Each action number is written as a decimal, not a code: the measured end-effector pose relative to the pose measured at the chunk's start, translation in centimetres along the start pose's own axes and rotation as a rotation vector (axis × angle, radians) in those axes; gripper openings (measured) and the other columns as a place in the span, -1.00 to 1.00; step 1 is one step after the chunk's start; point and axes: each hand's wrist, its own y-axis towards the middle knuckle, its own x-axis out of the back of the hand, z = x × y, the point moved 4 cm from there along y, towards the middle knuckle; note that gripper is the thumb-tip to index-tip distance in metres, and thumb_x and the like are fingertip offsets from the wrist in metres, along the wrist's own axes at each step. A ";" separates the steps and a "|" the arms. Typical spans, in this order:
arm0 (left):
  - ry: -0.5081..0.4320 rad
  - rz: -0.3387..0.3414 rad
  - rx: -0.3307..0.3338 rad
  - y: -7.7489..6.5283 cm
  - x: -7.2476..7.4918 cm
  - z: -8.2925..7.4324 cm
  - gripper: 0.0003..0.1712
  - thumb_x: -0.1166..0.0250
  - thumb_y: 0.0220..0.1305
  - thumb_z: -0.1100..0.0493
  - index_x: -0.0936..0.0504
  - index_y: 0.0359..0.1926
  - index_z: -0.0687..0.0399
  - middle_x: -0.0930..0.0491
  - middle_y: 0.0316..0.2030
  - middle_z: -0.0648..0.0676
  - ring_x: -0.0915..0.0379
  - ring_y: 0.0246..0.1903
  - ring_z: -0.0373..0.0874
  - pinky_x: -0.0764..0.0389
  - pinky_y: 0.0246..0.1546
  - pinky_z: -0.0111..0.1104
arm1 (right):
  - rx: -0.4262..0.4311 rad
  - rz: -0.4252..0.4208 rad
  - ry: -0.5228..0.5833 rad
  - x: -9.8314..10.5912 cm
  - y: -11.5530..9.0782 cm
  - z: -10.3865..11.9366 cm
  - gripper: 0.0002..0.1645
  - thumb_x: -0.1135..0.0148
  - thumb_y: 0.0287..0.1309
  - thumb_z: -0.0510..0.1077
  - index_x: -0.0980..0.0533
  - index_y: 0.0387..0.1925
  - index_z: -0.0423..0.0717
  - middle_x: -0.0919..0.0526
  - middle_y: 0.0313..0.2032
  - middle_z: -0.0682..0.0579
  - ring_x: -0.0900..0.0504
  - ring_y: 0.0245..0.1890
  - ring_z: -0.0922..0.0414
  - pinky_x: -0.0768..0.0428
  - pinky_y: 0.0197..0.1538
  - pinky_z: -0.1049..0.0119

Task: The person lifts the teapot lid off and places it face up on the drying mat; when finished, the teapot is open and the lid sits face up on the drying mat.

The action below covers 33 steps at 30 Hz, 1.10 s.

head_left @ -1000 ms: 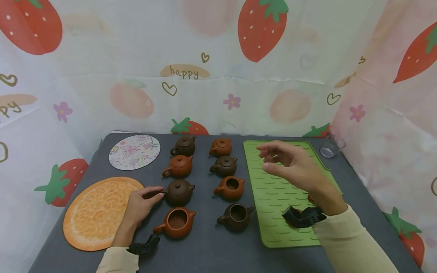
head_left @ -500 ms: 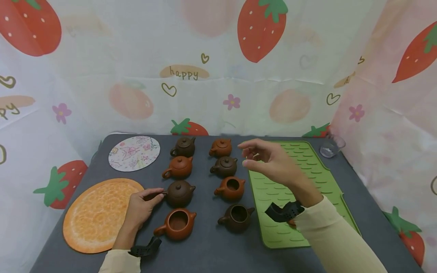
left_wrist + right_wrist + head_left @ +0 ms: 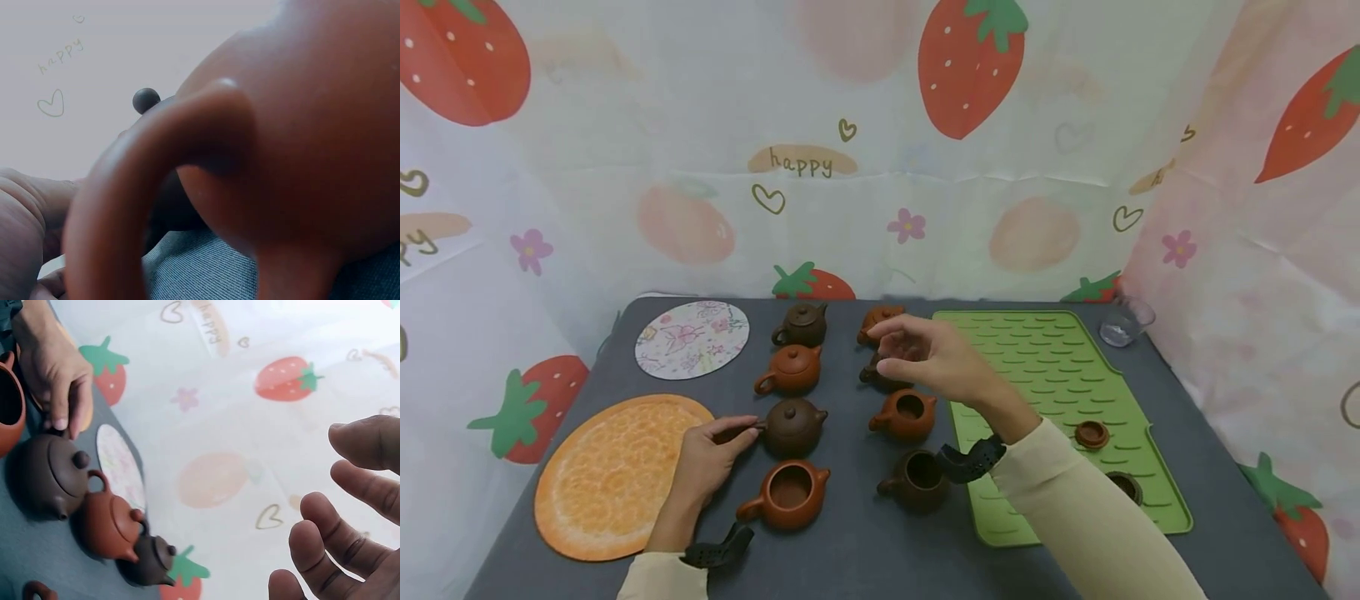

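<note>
My left hand (image 3: 709, 457) pinches the handle of a dark brown teapot (image 3: 794, 427), which stands on the table with its lid on. In the right wrist view the same left hand (image 3: 59, 375) grips that handle between thumb and fingers. My right hand (image 3: 943, 354) hovers with loosely bent fingers and nothing in them, overlapping a dark lidded teapot (image 3: 880, 375) in the head view. Nearest me on the left is a lidless reddish teapot (image 3: 792, 495); its curved handle (image 3: 119, 162) fills much of the left wrist view.
A lidless reddish teapot (image 3: 905, 415) and a lidless dark one (image 3: 917, 482) form the right row's front. A green mat (image 3: 1037, 375) carries a reddish lid (image 3: 1091, 434) and a dark lid (image 3: 1125, 487). Round mats lie left, one bread-patterned (image 3: 617, 475). A glass cup (image 3: 1123, 323) stands far right.
My right hand has moved left from over the green mat to the right row of teapots, uncovering the lids on the mat. The left hand stays at the dark teapot's handle.
</note>
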 end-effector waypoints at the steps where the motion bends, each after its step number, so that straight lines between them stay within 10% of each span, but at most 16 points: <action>1: 0.001 -0.002 0.001 0.0 0.0 0.0 -0.77 -0.32 0.20 0.44 -0.66 -0.11 0.48 -0.64 -0.20 0.34 -0.55 -0.25 -0.22 -0.49 -0.29 -0.57 | -0.007 0.011 0.008 -0.3 0.2 -0.2 -0.58 -0.29 0.24 -0.23 -0.51 0.13 -0.15 -0.56 -0.14 -0.11 -0.57 -0.23 0.00 -0.53 -0.18 0.09; 33: 0.002 -0.007 0.017 -0.1 0.0 -0.2 -0.78 -0.32 0.20 0.43 -0.66 -0.12 0.48 -0.64 -0.21 0.35 -0.53 -0.26 -0.30 -0.47 -0.28 -0.58 | -0.051 0.188 0.005 -9.8 5.5 -6.1 -0.62 -0.29 0.21 -0.29 -0.53 0.06 -0.27 -0.58 -0.29 0.00 -0.55 -0.31 0.13 -0.54 -0.23 0.31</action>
